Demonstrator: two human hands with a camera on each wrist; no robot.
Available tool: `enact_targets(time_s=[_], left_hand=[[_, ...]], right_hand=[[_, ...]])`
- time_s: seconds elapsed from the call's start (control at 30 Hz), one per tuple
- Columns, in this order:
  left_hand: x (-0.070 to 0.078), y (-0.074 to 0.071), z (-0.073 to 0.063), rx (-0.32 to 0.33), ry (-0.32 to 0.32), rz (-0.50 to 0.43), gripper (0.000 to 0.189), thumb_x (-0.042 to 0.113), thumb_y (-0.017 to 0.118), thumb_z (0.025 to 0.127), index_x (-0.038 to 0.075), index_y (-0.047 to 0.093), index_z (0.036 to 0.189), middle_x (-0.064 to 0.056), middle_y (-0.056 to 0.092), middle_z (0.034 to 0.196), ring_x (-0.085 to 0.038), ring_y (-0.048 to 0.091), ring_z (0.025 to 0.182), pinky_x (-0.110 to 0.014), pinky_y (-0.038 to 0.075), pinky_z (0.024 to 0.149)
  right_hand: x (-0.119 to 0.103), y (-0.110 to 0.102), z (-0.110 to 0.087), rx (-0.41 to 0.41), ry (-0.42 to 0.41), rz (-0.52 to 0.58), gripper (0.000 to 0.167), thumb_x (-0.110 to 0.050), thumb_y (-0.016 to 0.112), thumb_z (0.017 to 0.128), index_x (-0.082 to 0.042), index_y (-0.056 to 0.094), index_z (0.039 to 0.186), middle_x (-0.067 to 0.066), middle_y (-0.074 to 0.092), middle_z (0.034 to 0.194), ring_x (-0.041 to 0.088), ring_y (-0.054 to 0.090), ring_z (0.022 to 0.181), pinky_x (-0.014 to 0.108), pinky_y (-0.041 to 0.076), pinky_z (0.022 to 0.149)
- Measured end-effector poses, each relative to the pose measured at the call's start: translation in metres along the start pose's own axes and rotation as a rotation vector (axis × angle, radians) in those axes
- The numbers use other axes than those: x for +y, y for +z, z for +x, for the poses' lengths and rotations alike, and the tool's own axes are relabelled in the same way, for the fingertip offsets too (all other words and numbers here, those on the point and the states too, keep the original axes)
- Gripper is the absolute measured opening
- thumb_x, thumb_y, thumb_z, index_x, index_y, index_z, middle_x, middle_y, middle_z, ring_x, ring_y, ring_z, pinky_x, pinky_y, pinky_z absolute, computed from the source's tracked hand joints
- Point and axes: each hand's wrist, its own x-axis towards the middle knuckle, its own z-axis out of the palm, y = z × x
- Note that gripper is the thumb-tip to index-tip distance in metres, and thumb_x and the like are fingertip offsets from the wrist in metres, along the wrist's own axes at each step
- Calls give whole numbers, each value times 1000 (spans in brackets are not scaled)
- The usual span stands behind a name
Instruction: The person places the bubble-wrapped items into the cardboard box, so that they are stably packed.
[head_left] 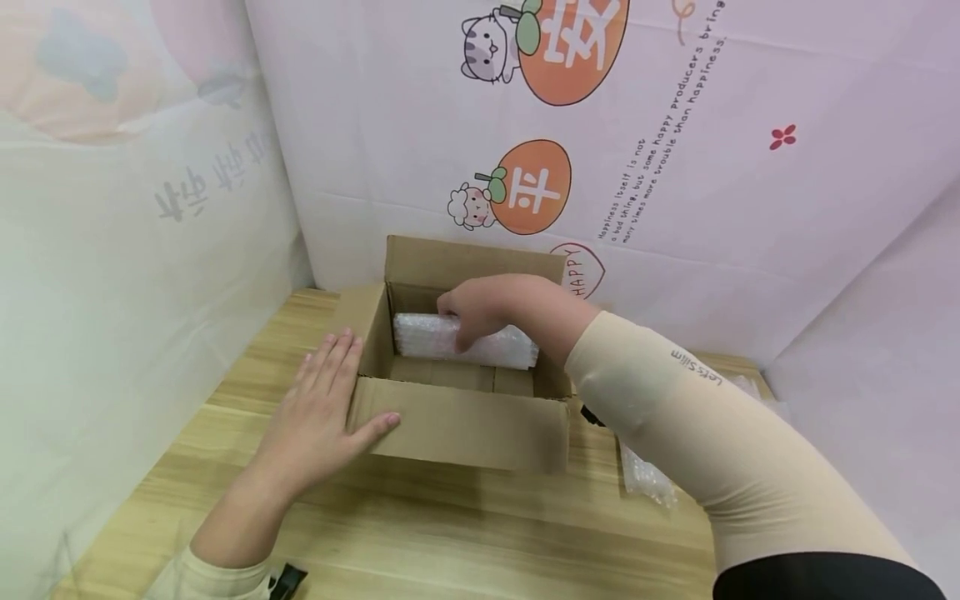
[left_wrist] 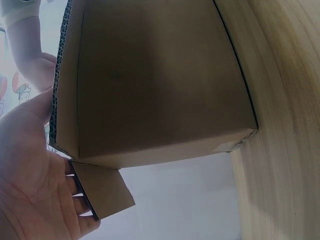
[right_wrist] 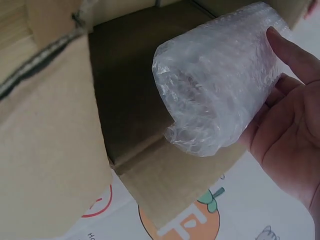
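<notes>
An open cardboard box point(head_left: 461, 425) stands on the table, its flaps folded outward. Inside it, along the back wall, is a clear bubble-wrap roll point(head_left: 420, 336); whether anything is wrapped within it I cannot tell. My right hand point(head_left: 483, 308) reaches over the box and grips the roll from above. In the right wrist view, thumb and fingers point(right_wrist: 295, 52) are on either side of the roll point(right_wrist: 215, 80), whose layered end faces the camera. My left hand point(head_left: 318, 408) rests with straight fingers on the box's front left corner, thumb over the front flap, fingers point(left_wrist: 75, 200) against the side flap point(left_wrist: 102, 190).
More bubble wrap point(head_left: 647, 479) lies on the wooden table point(head_left: 487, 533) to the right, partly hidden under my right arm. A printed cloth backdrop point(head_left: 397, 150) rises close behind the box, and white cloth sheets point(head_left: 172, 275) stand at the left and right sides.
</notes>
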Motion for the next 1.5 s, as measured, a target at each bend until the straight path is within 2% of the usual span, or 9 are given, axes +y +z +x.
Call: enact_targets(time_s=[0.2, 0.27, 0.43, 0.63, 0.87, 0.97, 1.07, 1.27, 1.5], left_hand=[[-1, 0, 1, 5, 0, 1, 104, 75, 45, 88, 10, 4, 159, -9, 4, 166, -31, 5, 153, -50, 9, 124], [0, 0, 1, 5, -1, -1, 104, 75, 45, 88, 11, 4, 159, -10, 4, 166, -31, 5, 153, -48, 7, 125], [1, -1, 1, 4, -4, -4, 104, 75, 46, 88, 11, 4, 159, -9, 4, 166, -31, 5, 153, -51, 11, 124], [1, -1, 0, 8, -13, -7, 104, 76, 46, 87, 11, 6, 159, -8, 6, 166, -29, 5, 153, -49, 11, 124], [1, -3, -1, 4, -14, -15, 104, 74, 48, 88, 11, 6, 159, -8, 7, 166, -30, 5, 153, -47, 10, 125], [1, -3, -1, 3, -13, -14, 103, 74, 48, 88, 11, 7, 159, -8, 7, 166, -30, 5, 153, -48, 11, 124], [2, -2, -1, 2, -15, -14, 103, 75, 47, 88, 12, 6, 159, -8, 6, 166, -29, 5, 153, -46, 9, 125], [4, -3, -1, 4, -13, -15, 103, 74, 46, 88, 12, 6, 159, -8, 6, 166, -30, 5, 153, -49, 13, 124], [6, -5, -2, -4, -19, -14, 103, 74, 46, 88, 11, 5, 159, -9, 6, 166, -30, 5, 153, -47, 10, 125]], right_hand=[[-3, 5, 14, -32, -17, -11, 51, -34, 66, 91, -16, 49, 135, 0, 57, 127, 16, 52, 116, 36, 46, 100], [-5, 6, 16, -42, -16, -9, 50, -33, 67, 91, -16, 49, 135, -1, 57, 127, 16, 51, 116, 35, 46, 100], [-10, 9, 21, -78, -21, -13, 52, -32, 69, 90, -15, 50, 136, -1, 56, 130, 15, 50, 117, 35, 45, 101], [-18, 19, 27, -100, -60, -10, 37, -25, 71, 88, -13, 56, 120, 0, 60, 110, 16, 54, 100, 31, 49, 85], [-24, 26, 28, -126, -55, 10, 32, -24, 68, 90, -15, 57, 118, 0, 59, 107, 17, 54, 95, 31, 51, 78], [-24, 25, 27, -152, -11, 62, 36, -26, 69, 91, -17, 56, 123, 0, 59, 109, 18, 58, 97, 37, 56, 80], [-22, 23, 24, -158, 34, 97, 49, -32, 71, 90, -18, 52, 133, -2, 59, 116, 19, 59, 105, 45, 58, 84], [-14, 17, 12, -70, -4, 1, 49, -40, 67, 92, -18, 54, 133, -3, 59, 125, 15, 55, 111, 35, 52, 91], [7, 9, -12, 8, 2, 29, 53, -50, 61, 92, -22, 52, 136, 0, 55, 139, 18, 48, 128, 41, 42, 109]])
